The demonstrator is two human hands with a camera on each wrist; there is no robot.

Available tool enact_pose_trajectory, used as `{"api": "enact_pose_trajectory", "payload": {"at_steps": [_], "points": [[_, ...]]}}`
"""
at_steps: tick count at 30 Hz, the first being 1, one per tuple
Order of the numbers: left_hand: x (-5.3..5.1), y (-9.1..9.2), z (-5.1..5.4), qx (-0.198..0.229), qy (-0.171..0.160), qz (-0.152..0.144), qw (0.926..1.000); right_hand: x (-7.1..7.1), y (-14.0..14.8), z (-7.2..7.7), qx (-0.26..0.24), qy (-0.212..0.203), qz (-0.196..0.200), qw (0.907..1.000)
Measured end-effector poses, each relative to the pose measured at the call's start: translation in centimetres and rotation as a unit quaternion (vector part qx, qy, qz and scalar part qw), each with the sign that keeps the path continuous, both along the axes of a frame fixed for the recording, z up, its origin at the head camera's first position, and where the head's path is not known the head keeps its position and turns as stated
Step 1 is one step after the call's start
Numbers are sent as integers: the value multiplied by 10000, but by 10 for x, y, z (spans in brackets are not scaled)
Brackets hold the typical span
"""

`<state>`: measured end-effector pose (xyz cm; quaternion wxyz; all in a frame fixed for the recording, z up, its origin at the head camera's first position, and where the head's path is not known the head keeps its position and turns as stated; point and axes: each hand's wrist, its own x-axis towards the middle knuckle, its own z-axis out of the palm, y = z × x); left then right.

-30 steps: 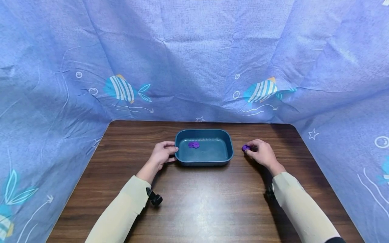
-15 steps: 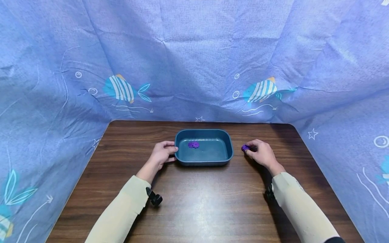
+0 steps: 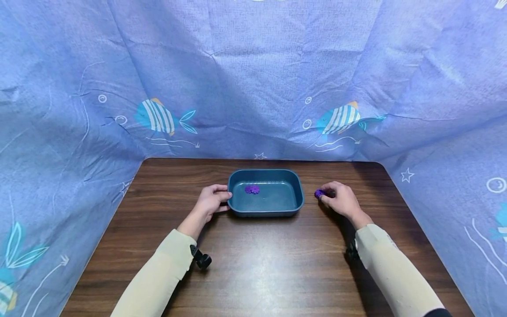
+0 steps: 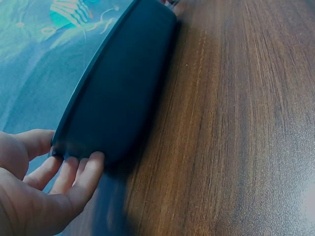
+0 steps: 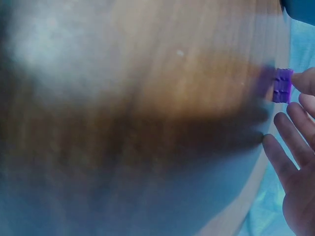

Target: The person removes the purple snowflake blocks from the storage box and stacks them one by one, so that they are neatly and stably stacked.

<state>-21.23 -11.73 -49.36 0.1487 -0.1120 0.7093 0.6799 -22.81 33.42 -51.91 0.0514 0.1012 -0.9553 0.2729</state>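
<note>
- The dark teal, rectangular plastic tray with rounded corners (image 3: 265, 214) stands upright on the brown wood-grain table (image 3: 253, 264), between the two hands; I think it is placed there so that both hands can reach it easily.
- The left hand (image 3: 211, 200) grips this tray at its left end: the thumb lies at the rim, and the fingers lean against the outer wall. Probably this grip serves to keep the tray from sliding, because it takes only one end and leaves the inside uncovered.
- Flat, purple, flower-shaped plastic pieces (image 3: 255, 189) lie inside the tray, nearer to its left end, and partly overlap each other.
- The right hand (image 3: 342, 200), near the right end of the tray but apart from it, pinches a small purple ribbed plastic block (image 5: 282, 86) at the fingertips.
- This block is on the tray side of the grip and sticks out toward the tray. Such a fingertip hold seems suitable for a small thing. Whether the block touches the table, I cannot tell.
</note>
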Motion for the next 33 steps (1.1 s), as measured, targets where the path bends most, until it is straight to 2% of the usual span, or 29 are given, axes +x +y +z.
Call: {"api": "enact_pose_trajectory", "payload": {"at_steps": [7,16,25,33], "points": [[0,-2,-1,47,13,-43,10000,-7,-5,14,-308,156,246,9991],[-1,-1,-3,31,70,-38,10000,-20,-28,33,-142,497,513,9973],[-1,0,-5,106,151,-20,9998,-26,-66,50,-129,571,941,9938],[1,0,-2,74,163,-38,9998,-30,-102,54,-240,486,1339,9895]]}}
